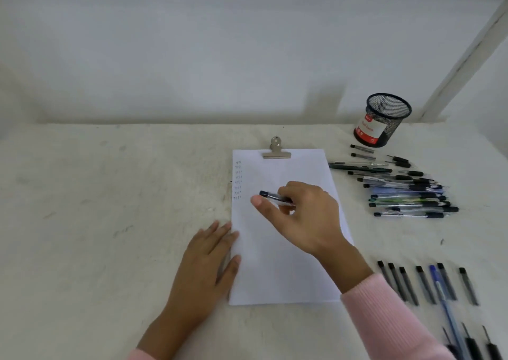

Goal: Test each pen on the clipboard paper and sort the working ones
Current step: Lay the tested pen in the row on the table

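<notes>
A white sheet of paper lies clipped under a metal clip in the middle of the table. Small ink marks run down its upper left edge. My right hand hovers over the paper and grips a dark-capped pen, its capped end pointing left. My left hand rests flat on the paper's left edge with straight fingers. A pile of pens lies right of the clipboard.
A black mesh pen cup stands at the back right near the wall. A row of several pens and caps lies at the front right, with more pens at the lower right corner.
</notes>
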